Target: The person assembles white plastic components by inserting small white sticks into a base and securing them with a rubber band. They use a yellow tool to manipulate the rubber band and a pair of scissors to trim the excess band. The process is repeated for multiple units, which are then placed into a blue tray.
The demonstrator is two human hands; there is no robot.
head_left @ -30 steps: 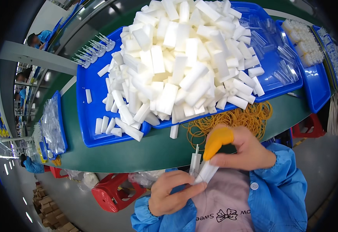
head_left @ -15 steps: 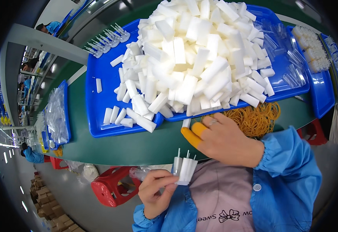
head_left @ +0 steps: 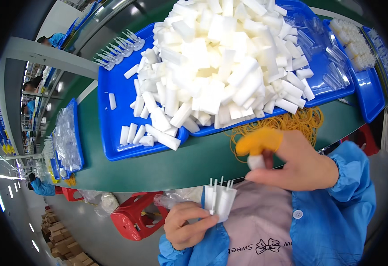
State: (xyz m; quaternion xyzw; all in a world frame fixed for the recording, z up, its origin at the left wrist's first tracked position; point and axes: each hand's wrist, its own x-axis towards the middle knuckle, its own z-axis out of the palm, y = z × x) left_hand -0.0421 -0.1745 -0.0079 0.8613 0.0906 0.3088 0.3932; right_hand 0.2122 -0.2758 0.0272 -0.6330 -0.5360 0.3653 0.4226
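My left hand [head_left: 189, 225] pinches the base of a small white part [head_left: 220, 205] between thumb and fingers. Thin pins rise from its top, and white sleeve-like blocks stand round some of them. My right hand [head_left: 298, 162], with yellow finger covers, is up and to the right of it, apart from it. Between its thumb and covered fingers sits a short white block [head_left: 256, 162], partly hidden by them. Behind the hands, a large heap of white blocks [head_left: 211, 95] fills much of the blue trays [head_left: 107, 119].
Yellow rubber bands [head_left: 309, 122] lie by the tray on the green table [head_left: 167, 170]. Several white pinned parts [head_left: 123, 48] stand at the tray's far left corner. Clear tubes [head_left: 336, 77] lie at the right. Clear bags [head_left: 66, 142] fill a left tray. A red stool [head_left: 131, 217] stands below.
My right hand has moved right and toward me from the tray's edge, now with a white block in its grip. My left hand has shifted slightly right, and its pinned part has turned.
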